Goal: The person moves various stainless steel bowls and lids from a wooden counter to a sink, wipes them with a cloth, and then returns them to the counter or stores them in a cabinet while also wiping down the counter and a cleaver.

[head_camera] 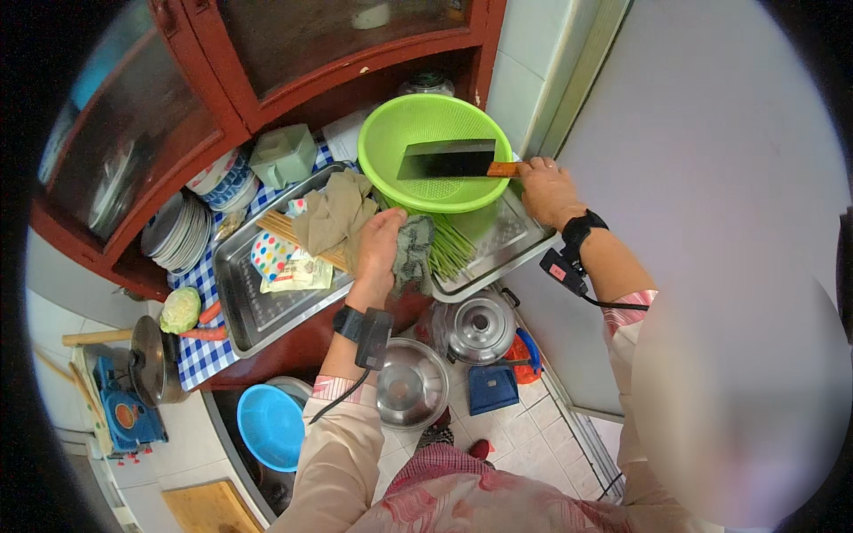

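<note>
My right hand [548, 190] is closed round the wooden handle of a cleaver [453, 160], whose dark blade lies level over the green plastic colander [436, 106]. My left hand [380, 250] pinches a grey-green cloth [413, 253] that hangs at the colander's lower left. Beside the cloth, long green stalks [453, 250] lie on a metal tray [513, 246] under the colander. Left of my left hand, a beige cloth [336, 213], wooden chopsticks [280, 226], a polka-dot item [270, 254] and a printed packet [300, 274] rest in another metal tray [233, 313].
Stacked plates [178, 233], bowls [230, 183] and a lidded container [283, 156] stand under the red cabinet [246, 113]. A cut cabbage [180, 310] and carrots [205, 333] lie at the left. Lidded pots [480, 326] stand below; a pale door [680, 166] is at the right.
</note>
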Available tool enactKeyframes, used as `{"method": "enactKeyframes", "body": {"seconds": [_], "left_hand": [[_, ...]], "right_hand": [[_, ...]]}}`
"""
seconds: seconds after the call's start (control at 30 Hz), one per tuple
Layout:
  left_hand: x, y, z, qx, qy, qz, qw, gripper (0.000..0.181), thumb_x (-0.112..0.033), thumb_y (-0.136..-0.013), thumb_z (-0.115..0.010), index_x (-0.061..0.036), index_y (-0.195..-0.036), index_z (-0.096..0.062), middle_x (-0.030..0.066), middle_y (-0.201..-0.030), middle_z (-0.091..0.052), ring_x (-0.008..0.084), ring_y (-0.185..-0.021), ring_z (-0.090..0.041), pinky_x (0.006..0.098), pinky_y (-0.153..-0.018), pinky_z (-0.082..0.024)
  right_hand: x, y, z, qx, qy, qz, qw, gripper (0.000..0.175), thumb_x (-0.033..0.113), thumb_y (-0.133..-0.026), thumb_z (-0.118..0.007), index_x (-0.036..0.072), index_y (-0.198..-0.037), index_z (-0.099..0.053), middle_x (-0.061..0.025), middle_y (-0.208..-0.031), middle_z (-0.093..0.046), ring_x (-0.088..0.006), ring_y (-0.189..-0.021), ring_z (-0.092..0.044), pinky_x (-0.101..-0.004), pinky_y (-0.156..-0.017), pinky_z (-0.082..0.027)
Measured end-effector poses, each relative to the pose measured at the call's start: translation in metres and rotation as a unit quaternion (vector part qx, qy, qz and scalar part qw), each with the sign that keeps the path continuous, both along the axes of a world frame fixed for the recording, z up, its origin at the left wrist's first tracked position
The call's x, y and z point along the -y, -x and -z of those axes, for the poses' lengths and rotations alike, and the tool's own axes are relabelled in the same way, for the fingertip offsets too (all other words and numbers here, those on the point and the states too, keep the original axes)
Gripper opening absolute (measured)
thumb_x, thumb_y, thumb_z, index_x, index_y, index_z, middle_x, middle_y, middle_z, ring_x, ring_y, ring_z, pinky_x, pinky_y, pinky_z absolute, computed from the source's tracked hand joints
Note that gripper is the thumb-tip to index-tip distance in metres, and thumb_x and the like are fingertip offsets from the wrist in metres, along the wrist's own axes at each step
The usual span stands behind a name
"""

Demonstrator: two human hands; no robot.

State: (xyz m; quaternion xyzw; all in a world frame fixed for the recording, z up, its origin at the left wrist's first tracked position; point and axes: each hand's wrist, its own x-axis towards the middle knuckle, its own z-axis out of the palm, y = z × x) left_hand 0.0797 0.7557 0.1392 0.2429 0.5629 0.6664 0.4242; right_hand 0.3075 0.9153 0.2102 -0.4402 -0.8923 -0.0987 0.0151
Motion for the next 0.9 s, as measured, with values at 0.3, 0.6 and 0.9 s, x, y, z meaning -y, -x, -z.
{"method": "enactKeyframes", "body": {"seconds": [0.3,0.6,0.9], "left_hand": [[-0.026,-0.004,0.005,0.06,-0.024,0.033,0.997,0.013,-0.017,-0.09,-0.058,-0.0037,-0.088,-0.058,-0.0001,-0.082,-0.06,0.0083,-0.071,-0.053,0.0247,-0.065,-0.043],[-0.028,-0.006,0.001,0.145,-0.093,0.002,0.985,0.011,-0.013,-0.092,-0.053,-0.0039,-0.097,-0.056,0.0034,-0.091,-0.063,0.0118,-0.079,-0.059,0.0271,-0.072,-0.048],[0.02,-0.013,-0.021,0.099,-0.106,-0.087,0.986,0.009,-0.013,-0.093,-0.053,-0.0056,-0.097,-0.055,0.0028,-0.093,-0.062,0.0103,-0.083,-0.057,0.0258,-0.073,-0.047]], "right_hand": [[-0.034,0.007,0.001,0.086,0.001,-0.012,0.996,0.029,0.02,-0.078,-0.061,0.005,-0.103,-0.061,-0.015,-0.104,-0.06,-0.0323,-0.103,-0.055,-0.044,-0.085,-0.045],[0.002,-0.021,-0.012,-0.091,0.05,-0.069,0.992,0.032,0.027,-0.074,-0.071,0.004,-0.091,-0.057,-0.0187,-0.081,-0.064,-0.0372,-0.077,-0.062,-0.0461,-0.068,-0.049],[0.082,-0.109,-0.018,-0.251,-0.085,0.031,0.964,0.031,0.024,-0.073,-0.072,0.007,-0.09,-0.053,-0.0113,-0.08,-0.058,-0.0327,-0.07,-0.059,-0.0424,-0.06,-0.048]]}}
